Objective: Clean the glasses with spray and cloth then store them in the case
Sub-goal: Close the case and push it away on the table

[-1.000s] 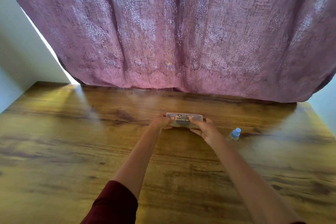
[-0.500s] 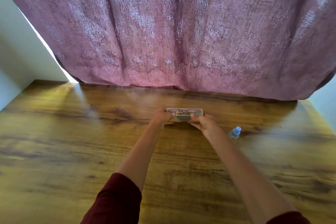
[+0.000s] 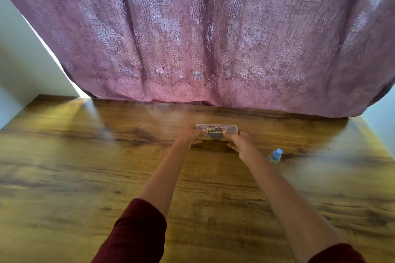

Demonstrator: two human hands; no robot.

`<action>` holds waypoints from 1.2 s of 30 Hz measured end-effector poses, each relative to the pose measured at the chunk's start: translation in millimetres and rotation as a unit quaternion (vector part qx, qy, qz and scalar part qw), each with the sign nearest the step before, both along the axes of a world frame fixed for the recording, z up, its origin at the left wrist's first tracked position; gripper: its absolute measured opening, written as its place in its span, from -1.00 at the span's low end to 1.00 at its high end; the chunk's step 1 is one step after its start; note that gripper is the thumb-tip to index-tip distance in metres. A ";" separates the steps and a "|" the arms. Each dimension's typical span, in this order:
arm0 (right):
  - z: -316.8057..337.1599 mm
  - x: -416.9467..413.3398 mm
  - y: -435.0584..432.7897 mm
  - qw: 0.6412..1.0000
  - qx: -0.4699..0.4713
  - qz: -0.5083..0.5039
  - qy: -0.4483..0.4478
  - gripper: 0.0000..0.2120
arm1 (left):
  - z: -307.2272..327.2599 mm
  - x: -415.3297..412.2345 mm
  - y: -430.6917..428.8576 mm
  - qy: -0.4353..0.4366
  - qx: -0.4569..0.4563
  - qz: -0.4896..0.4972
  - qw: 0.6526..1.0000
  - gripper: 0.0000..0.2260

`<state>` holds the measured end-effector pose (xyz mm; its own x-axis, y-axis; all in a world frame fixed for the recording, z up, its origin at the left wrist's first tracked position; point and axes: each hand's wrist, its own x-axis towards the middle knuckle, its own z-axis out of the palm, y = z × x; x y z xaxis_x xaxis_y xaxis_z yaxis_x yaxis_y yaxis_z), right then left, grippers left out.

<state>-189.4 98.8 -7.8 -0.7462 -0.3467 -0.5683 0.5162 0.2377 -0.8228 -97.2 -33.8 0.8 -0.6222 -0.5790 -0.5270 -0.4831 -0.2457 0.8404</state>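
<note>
While both our arms stretch out over the wooden surface [image 3: 85,177], the head view shows the case [image 3: 217,131] held between our two hands. We cannot tell whether it rests on the wood or hangs just above it. Our left hand [image 3: 191,136] grips the left end, thumb on the printed lid and fingers curled underneath. Our right hand [image 3: 240,145] grips the right end the same way. The lid looks shut, its dark label facing us. The glasses and the cloth show nowhere, and the case is too small and cloudy for us to say whether the glasses lie inside.

We judge that the step in hand concerns the case itself: either we are about to prise it open, or we are pressing it closed at the end of the job. This one view does not settle which. If it is to be opened, the next move calls for the thumbs to lift the lid's front edge while the fingers steady the base.

Just to the right of our right wrist stands the spray bottle [image 3: 275,156] with its blue cap, upright and apart from the hand. Beyond the hands hangs a mauve patterned curtain [image 3: 203,38], its hem meeting the surface's far edge. A dark red sleeve [image 3: 136,230] covers our left upper arm. Nothing stands between the hands and the case, but the bottle is near enough for the right forearm to knock it.
</note>
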 end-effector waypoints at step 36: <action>20.1 -9.2 -1.1 0.999 -0.034 0.039 -0.012 -0.50 | 1.3 8.4 -1.4 0.056 -0.033 -0.036 0.997 -0.49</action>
<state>-198.6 97.7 12.2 -0.7016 -0.4412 -0.5595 0.5185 0.2225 -0.8256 -88.7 -35.2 2.1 -0.7164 -0.5612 -0.4145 -0.3996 -0.1569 0.9032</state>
